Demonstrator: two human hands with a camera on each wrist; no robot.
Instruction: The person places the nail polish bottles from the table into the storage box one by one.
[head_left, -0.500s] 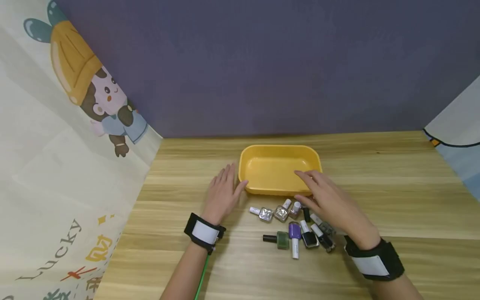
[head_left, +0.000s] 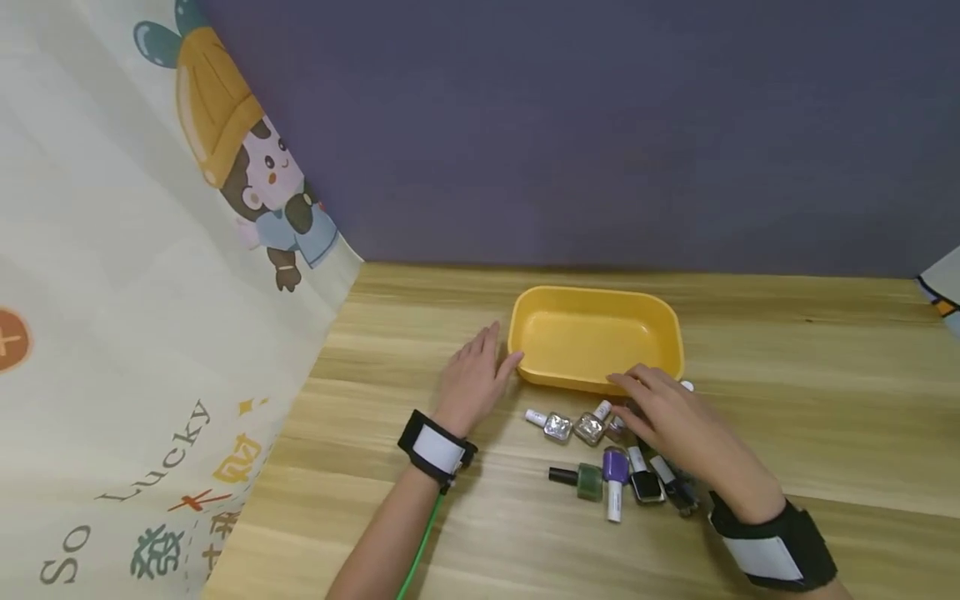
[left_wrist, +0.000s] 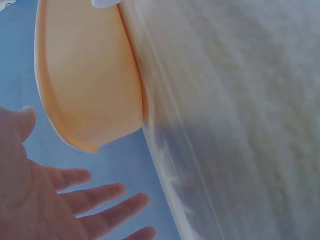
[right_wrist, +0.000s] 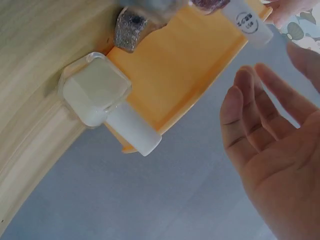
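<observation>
My left hand point(head_left: 471, 379) lies by the left side of a yellow plastic basin point(head_left: 517, 329), fingers extended and thumb close to its rim; nothing is in its grasp. Over the basin's front right corner hovers my right hand point(head_left: 675, 421), fingers loosely bent and the palm point(right_wrist: 290, 175) bare in the right wrist view. Beneath and beside it lie several nail polish bottles, among them a purple one point(head_left: 616, 465), a green one point(head_left: 589, 482), a black one point(head_left: 647, 486) and two glittery ones. A whitish bottle point(right_wrist: 95, 90) shows in the right wrist view. The right hand partly covers this cluster.
Everything rests on a wood-grain table point(head_left: 360, 500). A dark blue-grey panel point(head_left: 570, 133) rises behind it. On the left hangs a pale printed cloth point(head_left: 97, 250) with a cartoon figure. A green cord point(head_left: 422, 542) runs along my left forearm.
My right hand has drawn back from over the basin toward its front rim and the bottles, uncovering a white cap at the right. The left hand stays beside the basin. The head view has shifted.
</observation>
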